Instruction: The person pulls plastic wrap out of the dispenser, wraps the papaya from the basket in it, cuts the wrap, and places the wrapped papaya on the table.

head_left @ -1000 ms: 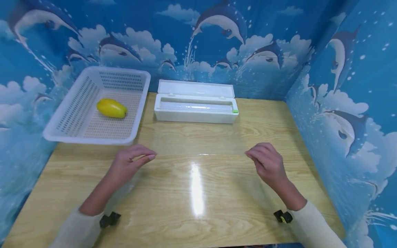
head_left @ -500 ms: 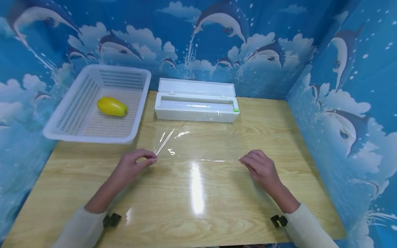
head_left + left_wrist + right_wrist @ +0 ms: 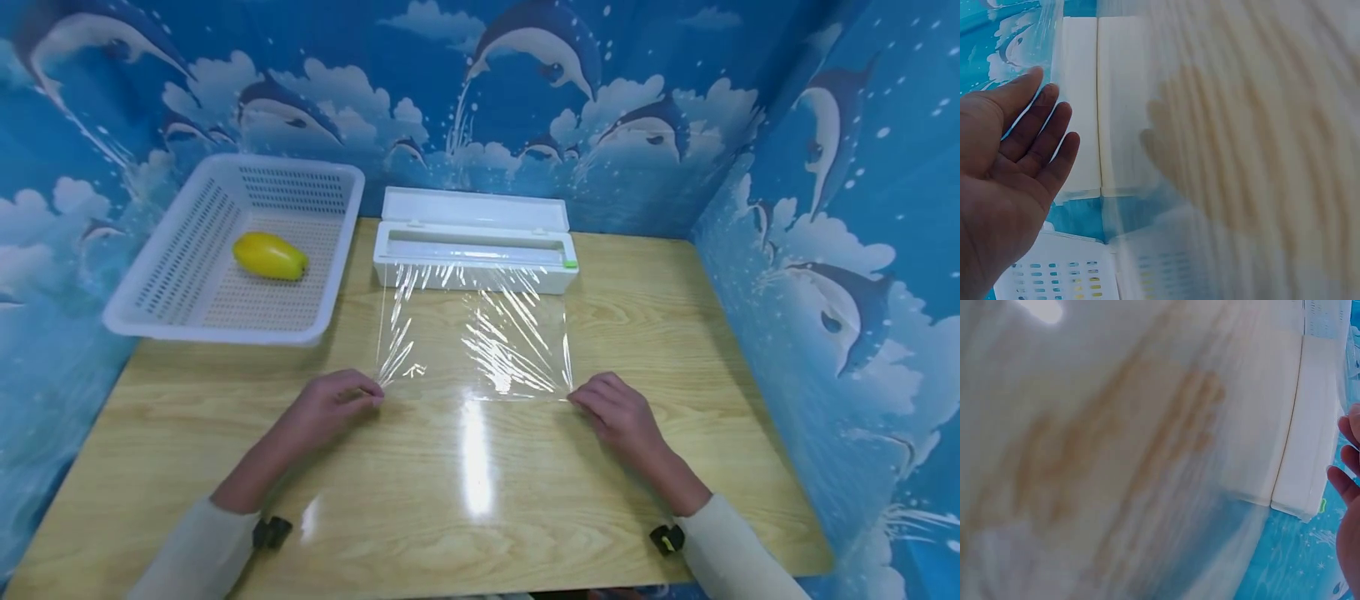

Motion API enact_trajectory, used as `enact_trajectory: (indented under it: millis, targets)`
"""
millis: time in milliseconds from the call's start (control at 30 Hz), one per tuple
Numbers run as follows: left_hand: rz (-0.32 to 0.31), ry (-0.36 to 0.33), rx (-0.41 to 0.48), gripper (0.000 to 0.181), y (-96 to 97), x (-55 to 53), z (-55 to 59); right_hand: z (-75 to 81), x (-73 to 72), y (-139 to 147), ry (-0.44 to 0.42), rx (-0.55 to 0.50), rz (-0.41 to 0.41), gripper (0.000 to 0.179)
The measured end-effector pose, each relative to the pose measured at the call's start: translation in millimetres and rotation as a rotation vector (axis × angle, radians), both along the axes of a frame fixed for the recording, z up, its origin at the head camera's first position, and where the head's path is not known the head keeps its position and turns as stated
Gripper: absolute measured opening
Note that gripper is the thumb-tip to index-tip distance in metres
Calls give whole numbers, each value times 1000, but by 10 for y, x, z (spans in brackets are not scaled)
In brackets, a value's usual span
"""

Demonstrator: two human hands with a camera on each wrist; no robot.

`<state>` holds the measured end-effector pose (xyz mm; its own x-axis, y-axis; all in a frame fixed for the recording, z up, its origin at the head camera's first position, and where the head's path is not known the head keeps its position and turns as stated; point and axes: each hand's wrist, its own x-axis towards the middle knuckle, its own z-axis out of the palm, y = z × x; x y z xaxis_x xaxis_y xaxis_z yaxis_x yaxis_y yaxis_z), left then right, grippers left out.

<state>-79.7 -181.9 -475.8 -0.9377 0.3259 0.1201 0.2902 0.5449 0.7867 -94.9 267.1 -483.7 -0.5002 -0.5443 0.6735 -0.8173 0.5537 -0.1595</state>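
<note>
A sheet of cling film (image 3: pixel 450 342) stretches from a white dispenser box (image 3: pixel 572 278) toward the person, creased and shining. My left hand (image 3: pixel 335 408) pinches its near left corner between thumb and forefinger. The near right corner is pinched by my right hand (image 3: pixel 617 414), so the near edge runs taut between both hands above the table. In the left wrist view, the film (image 3: pixel 1229 125) spreads past the left hand (image 3: pixel 1019 156). The right wrist view shows film (image 3: pixel 1116 425) across most of it, with only part of the right hand (image 3: pixel 1349 512) at the edge.
The box's lid (image 3: pixel 472 208) stands raised at the back, and a small green piece (image 3: pixel 571 264) sits at its right end. A white plastic basket (image 3: pixel 217 336) holding a yellow oblong fruit (image 3: pixel 270 256) stands back left. Dolphin-print curtains (image 3: pixel 525 100) border the wooden table (image 3: pixel 375 517).
Both hands have drawn slightly nearer the person and closer together. The film has come down with them, and bright creases now show across it. Box and basket stay put.
</note>
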Motion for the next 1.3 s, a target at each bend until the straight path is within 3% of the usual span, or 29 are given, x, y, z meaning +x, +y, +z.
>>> enact_trajectory:
  millis: [133,400,633,1100,1300]
  targets:
    - [-16,-17,-54,12,3,-7,14,-6,9,-10,-72,5,-9,8]
    - [-46,-34,-111,12,-24,-39,-10,-4,-11,-15,-288,68,-73,18]
    - [-76,41,-139,11,-19,-56,-28,-58,-44,-39,-304,59,-65,18]
    - [-100,24,-207,10,-37,-73,-45,-147,-49,-35,-399,84,-100,13]
    - [-126,70,-270,10,-42,-74,-35,-167,-45,-35,-461,70,-104,12]
